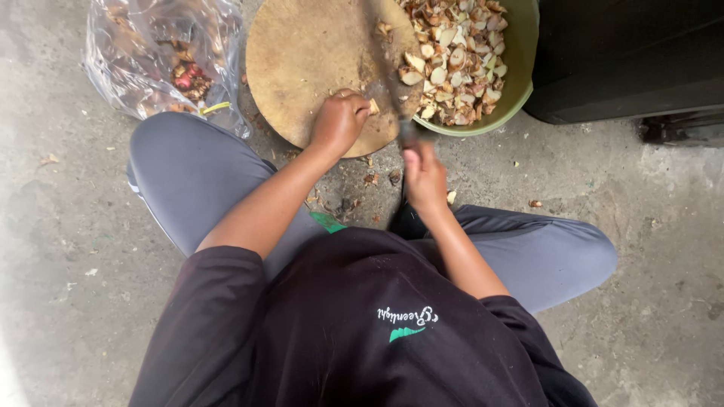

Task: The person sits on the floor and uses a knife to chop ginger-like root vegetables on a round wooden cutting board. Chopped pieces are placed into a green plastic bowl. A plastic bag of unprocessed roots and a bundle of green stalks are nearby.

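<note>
**Seated on a concrete floor, a person cuts small pieces on a round board**

A person in a dark shirt and grey trousers sits on the bare concrete floor (664,301), knees spread. One round wooden chopping board (309,60) lies on the floor at the far centre. To its left is one crumpled clear plastic bag (151,53) holding brownish scraps; to its right, touching the board's edge, stands one green bowl (520,68) heaped with pale cut pieces, too many to count. A dark cabinet or box (626,53) fills the far right corner.

The left hand (338,120) rests on the near edge of the board, its grip closed around one small pale piece (373,106) that peeps out by the fingers. The right hand (424,175), nearer and to the right, has its grip clamped on the handle of one knife (392,83), whose blurred blade reaches across the board just beside the piece. A few crumbs and peelings dot the floor near the board.
</note>
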Motion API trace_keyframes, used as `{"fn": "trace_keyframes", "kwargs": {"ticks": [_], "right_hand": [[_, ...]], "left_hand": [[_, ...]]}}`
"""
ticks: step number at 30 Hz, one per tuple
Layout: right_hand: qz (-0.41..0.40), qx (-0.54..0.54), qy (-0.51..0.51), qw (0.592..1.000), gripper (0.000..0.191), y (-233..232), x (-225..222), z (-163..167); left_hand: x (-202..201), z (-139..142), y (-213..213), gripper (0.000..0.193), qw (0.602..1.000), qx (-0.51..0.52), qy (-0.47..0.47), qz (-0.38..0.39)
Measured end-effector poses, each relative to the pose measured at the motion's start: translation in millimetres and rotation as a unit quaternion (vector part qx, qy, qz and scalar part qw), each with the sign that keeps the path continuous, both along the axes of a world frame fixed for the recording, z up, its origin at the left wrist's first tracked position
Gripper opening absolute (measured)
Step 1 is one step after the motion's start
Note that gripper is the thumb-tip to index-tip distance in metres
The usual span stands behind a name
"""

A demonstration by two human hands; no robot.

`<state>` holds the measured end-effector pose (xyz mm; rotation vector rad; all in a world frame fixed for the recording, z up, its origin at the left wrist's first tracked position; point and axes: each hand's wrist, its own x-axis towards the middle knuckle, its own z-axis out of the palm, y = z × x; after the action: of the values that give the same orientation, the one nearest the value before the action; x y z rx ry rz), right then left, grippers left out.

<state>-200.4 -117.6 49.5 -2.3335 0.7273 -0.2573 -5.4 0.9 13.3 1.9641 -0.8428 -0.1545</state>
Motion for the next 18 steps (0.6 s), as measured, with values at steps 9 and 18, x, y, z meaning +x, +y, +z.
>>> {"fn": "trace_keyframes", "kwargs": {"ticks": [9,18], "right_hand": [[-0.067,0.2,0.019,0.977,0.048,-3,-2,5],[-0.069,0.218,0.065,0.971,0.037,-59,-6,-20]], "left_hand": [[0,25,-1,0.018,0.963,-0.002,0.263,0.055],[150,92,146,0.013,0.742,-0.616,0.164,0.209]]}}
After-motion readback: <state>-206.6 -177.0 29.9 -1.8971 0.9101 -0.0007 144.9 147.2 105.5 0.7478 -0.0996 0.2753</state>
